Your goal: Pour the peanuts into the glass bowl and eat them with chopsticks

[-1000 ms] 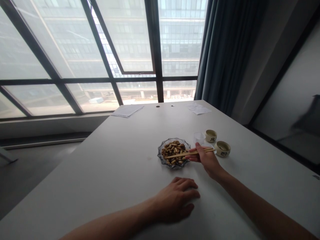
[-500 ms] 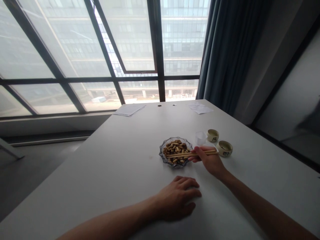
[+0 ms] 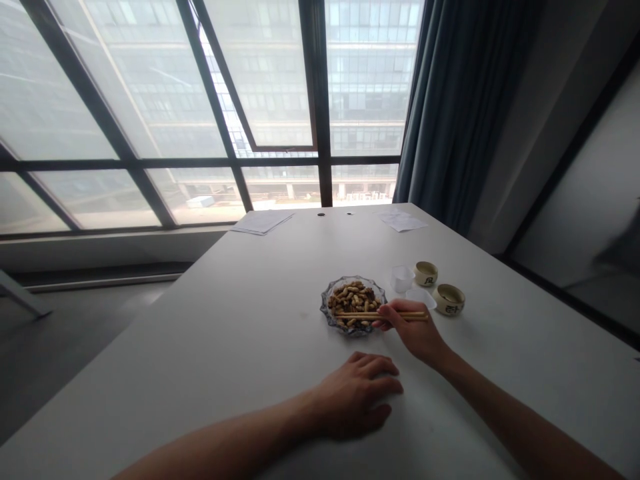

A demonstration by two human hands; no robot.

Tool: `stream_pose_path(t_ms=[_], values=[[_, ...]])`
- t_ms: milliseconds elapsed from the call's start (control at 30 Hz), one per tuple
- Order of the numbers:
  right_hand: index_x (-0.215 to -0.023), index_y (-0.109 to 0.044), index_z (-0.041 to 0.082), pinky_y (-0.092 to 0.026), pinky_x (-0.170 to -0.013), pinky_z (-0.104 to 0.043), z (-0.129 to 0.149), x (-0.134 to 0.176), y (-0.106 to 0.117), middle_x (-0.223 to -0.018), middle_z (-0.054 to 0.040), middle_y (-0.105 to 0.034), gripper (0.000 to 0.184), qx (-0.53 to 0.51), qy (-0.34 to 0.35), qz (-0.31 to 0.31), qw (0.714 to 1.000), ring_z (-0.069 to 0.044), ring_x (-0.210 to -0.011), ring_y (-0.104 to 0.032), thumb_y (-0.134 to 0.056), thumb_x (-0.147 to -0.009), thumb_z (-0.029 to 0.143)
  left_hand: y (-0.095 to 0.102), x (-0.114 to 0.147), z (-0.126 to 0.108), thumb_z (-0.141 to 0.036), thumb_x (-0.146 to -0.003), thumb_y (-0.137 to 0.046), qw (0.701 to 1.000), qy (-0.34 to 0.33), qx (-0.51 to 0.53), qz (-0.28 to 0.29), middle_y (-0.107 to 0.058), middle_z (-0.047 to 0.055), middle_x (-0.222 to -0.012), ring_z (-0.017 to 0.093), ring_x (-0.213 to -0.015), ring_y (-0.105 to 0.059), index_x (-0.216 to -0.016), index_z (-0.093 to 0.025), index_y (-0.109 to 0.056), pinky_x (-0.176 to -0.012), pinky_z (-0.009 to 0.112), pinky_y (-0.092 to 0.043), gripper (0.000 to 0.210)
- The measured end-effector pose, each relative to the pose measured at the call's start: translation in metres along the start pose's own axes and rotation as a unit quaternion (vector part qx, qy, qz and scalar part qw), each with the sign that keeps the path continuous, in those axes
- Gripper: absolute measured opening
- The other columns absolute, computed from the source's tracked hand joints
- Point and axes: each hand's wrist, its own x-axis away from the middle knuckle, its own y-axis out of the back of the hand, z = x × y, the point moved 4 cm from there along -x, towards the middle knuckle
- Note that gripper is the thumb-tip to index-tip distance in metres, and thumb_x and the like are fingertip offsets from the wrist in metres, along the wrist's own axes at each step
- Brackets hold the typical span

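1. Gripping: right hand (image 3: 417, 330), fingers closed around one pair of wooden chopsticks (image 3: 363, 316), thumb side uppermost. Sticks lie almost parallel; any gap between their tips is too small to tell. Back ends project to the right, past the knuckles.

2. Peanuts in shells (image 3: 353, 293), one heap, located just left of the right fingers, beneath the front length of the chopsticks. Whether the tips touch a shell cannot be told.

3. Glass bowl (image 3: 326, 321), scalloped rim, containing the heap. Its right edge is beside the right fingertips; overlap hides whether they touch it.

4. Left hand (image 3: 355, 400), palm down, holding nothing visible, nearer the wearer than the bowl. Fingers loosely extended, slightly apart; thumb spread away from them. Rests on the white table (image 3: 240, 327).

5. Clear plastic cup (image 3: 401, 280), small, just beyond the right fingers.

6. Clear shallow dish (image 3: 423, 297), beyond the right knuckles, partly covered by the hand.

7. Ceramic cups, two, pale, dark characters on the sides: farther cup (image 3: 425, 274) beyond and right of the right fingers; nearer cup (image 3: 449, 301) farther right of them, near the dish.

8. Paper sheets, two groups, well beyond both hands: left group (image 3: 263, 222), right group (image 3: 404, 221).
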Motion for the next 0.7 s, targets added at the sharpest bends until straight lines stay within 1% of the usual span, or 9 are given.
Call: stream_pose_path(t_ms=[100,167,267,367,400,467,533,633,700], values=[[-0.073,-0.077,0.020,-0.068,-0.064,-0.041,0.000,0.000,0.000,-0.073,-0.0108,-0.081,0.051,-0.027,-0.007,-0.029,0.999,-0.030,-0.066,-0.080,-0.077,-0.086,0.068,0.000,0.000,0.000,-0.032,-0.099,-0.067,1.000,0.001,0.000,0.000,-0.061,0.007,-0.147,0.029,-0.135,-0.060,-0.136,-0.028,-0.059,-0.120,0.043,-0.038,0.038],[-0.074,-0.078,0.019,-0.069,-0.062,-0.041,0.005,-0.002,0.004,-0.072,-0.0106,-0.081,0.050,-0.053,-0.011,-0.057,0.997,-0.030,-0.063,-0.080,-0.080,-0.084,0.068,-0.001,0.000,0.000,-0.031,-0.099,-0.068,1.000,0.002,-0.003,0.001,-0.061,0.007,-0.147,0.029,-0.135,-0.060,-0.136,-0.028,-0.059,-0.120,0.043,-0.038,0.038],[-0.077,-0.080,0.017,-0.071,-0.062,-0.040,0.024,-0.005,0.022,-0.071,-0.0109,-0.080,0.050,-0.071,-0.001,-0.111,0.991,-0.030,-0.062,-0.081,-0.084,-0.079,0.068,-0.001,0.001,0.001,-0.031,-0.099,-0.068,1.000,0.001,-0.004,0.000,-0.061,0.007,-0.147,0.029,-0.136,-0.058,-0.136,-0.028,-0.059,-0.120,0.042,-0.039,0.039],[-0.081,-0.081,0.014,-0.072,-0.062,-0.038,0.047,-0.003,0.053,-0.073,-0.0112,-0.081,0.051,-0.066,0.022,-0.162,0.984,-0.030,-0.064,-0.082,-0.088,-0.078,0.064,-0.001,0.001,0.001,-0.032,-0.099,-0.067,1.000,-0.002,-0.002,0.002,-0.061,0.007,-0.147,0.028,-0.137,-0.058,-0.137,-0.028,-0.059,-0.119,0.042,-0.039,0.038],[-0.081,-0.081,0.014,-0.071,-0.060,-0.035,0.052,0.001,0.067,-0.072,-0.0104,-0.081,0.050,-0.066,0.035,-0.192,0.978,-0.029,-0.062,-0.081,-0.089,-0.077,0.063,-0.002,0.001,0.002,-0.032,-0.100,-0.066,1.000,-0.003,-0.001,0.003,-0.061,0.007,-0.147,0.028,-0.137,-0.058,-0.137,-0.028,-0.059,-0.119,0.042,-0.040,0.038],[-0.083,-0.082,0.015,-0.071,-0.062,-0.033,0.057,0.010,0.095,-0.076,-0.0101,-0.082,0.045,-0.059,0.050,-0.224,0.971,-0.027,-0.064,-0.082,-0.090,-0.079,0.059,-0.002,0.001,0.002,-0.032,-0.100,-0.066,1.000,-0.003,-0.001,0.003,-0.061,0.007,-0.146,0.028,-0.137,-0.058,-0.137,-0.028,-0.059,-0.119,0.042,-0.040,0.038],[-0.087,-0.083,0.015,-0.072,-0.067,-0.032,0.055,0.024,0.124,-0.082,-0.0099,-0.083,0.040,-0.048,0.067,-0.269,0.960,-0.025,-0.067,-0.082,-0.089,-0.082,0.054,-0.002,0.000,0.002,-0.031,-0.100,-0.066,1.000,-0.001,-0.002,0.000,-0.062,0.007,-0.146,0.027,-0.137,-0.058,-0.136,-0.028,-0.059,-0.120,0.041,-0.039,0.037],[-0.084,-0.082,0.015,-0.072,-0.071,-0.029,0.042,0.049,0.164,-0.079,-0.0075,-0.081,0.038,-0.046,0.082,-0.333,0.938,-0.022,-0.063,-0.081,-0.092,-0.080,0.052,-0.003,0.000,0.002,-0.030,-0.099,-0.066,1.000,0.002,-0.002,-0.004,-0.062,0.007,-0.145,0.027,-0.137,-0.058,-0.135,-0.028,-0.059,-0.120,0.041,-0.038,0.037],[-0.082,-0.081,0.015,-0.071,-0.070,-0.026,0.031,0.064,0.186,-0.075,-0.0064,-0.080,0.040,-0.043,0.080,-0.366,0.926,-0.021,-0.060,-0.080,-0.092,-0.078,0.053,-0.004,0.000,0.002,-0.030,-0.099,-0.066,1.000,0.004,-0.001,-0.003,-0.062,0.006,-0.145,0.027,-0.137,-0.058,-0.134,-0.028,-0.059,-0.120,0.041,-0.038,0.036]])
